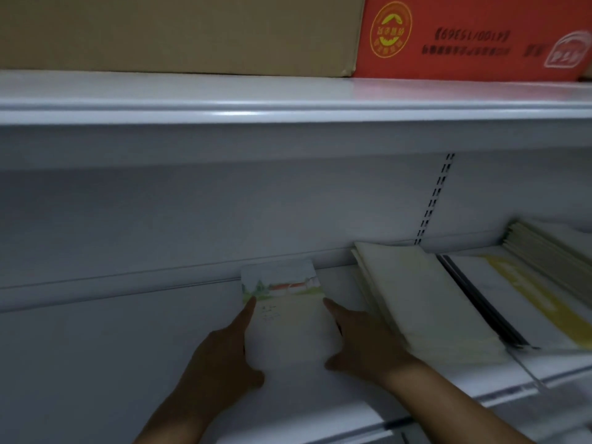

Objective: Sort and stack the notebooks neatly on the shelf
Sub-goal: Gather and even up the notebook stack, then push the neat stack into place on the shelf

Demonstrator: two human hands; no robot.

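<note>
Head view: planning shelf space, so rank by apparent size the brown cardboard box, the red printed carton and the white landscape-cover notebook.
1. Brown cardboard box, largest, though cropped by the frame.
2. Red printed carton, also cropped.
3. White landscape-cover notebook, smallest, despite being nearer.

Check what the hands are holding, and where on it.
The notebook, lying on the shelf, is pressed between both hands: left hand along its left edge, right hand along its right edge, fingers straight.
</note>
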